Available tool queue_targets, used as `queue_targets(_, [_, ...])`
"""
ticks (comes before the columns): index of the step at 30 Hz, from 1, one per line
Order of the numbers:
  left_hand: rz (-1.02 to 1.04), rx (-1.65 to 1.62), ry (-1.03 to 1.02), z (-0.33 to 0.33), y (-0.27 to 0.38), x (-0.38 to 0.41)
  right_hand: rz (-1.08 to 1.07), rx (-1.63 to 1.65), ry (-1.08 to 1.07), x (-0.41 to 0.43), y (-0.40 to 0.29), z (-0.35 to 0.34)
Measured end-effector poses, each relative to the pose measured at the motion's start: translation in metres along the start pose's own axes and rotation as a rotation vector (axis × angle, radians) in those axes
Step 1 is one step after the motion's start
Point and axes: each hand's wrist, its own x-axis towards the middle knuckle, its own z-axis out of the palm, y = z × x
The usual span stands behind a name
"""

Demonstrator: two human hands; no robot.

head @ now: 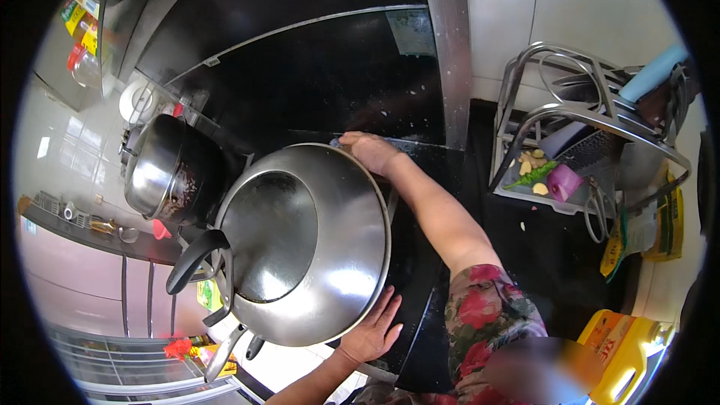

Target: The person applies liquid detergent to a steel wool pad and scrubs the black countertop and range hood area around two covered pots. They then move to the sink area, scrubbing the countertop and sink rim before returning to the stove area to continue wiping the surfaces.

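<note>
A large round stainless-steel wok or domed lid [349,236] with a dark disc at its middle sits before me; the picture does not settle which. A black handle [197,259] stands at its left. My right hand [368,149] reaches past the upper rim. Its curled fingers are on a small bluish cloth or scrubber [336,142], mostly hidden, against the black surface. At the lower right rim lies my left hand [370,333], fingers forward and thumb apart, with nothing seen in it. A steel handle [225,354] juts out below the round cookware.
A lidded steel pot [163,171] with a stained side stands at the left. On the right, a metal rack [534,129] holds knives. Its tray carries garlic, a green pepper [531,174] and a purple onion piece [563,181]; scissors [596,208] hang there. A yellow oil jug [624,349] stands lower right.
</note>
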Motion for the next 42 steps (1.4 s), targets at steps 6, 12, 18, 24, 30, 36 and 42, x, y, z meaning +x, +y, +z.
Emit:
queue_targets(6, [0.028, 0.004, 0.008, -0.001, 0.003, 0.004, -0.083, -0.414, 0.239, -0.118, 0.017, -0.062])
queue_targets(12, [0.016, -0.063, 0.049, 0.0, -0.002, -0.001, -0.029, -0.524, 0.292, -0.211, -0.059, -0.03])
queue_targets(18, [0.073, 0.039, 0.126, 0.004, -0.004, -0.001, 0.093, -0.717, 0.195, -0.226, -0.081, -0.058])
queue_targets(24, [0.032, 0.013, 0.159, 0.018, -0.007, -0.005, 0.055, -0.783, 0.545, -0.172, -0.162, -0.171])
queue_targets(30, [0.085, 0.04, 0.257, 0.013, -0.011, -0.006, -0.143, -1.269, 0.695, -0.091, -0.245, -0.283])
queue_targets(36, [0.104, 0.045, 0.235, 0.012, -0.007, -0.003, -0.142, -1.406, 0.694, -0.06, -0.213, -0.314])
queue_targets(42, [0.105, -0.041, 0.177, 0.017, -0.014, -0.006, -0.086, -1.188, 0.657, -0.072, -0.163, -0.238])
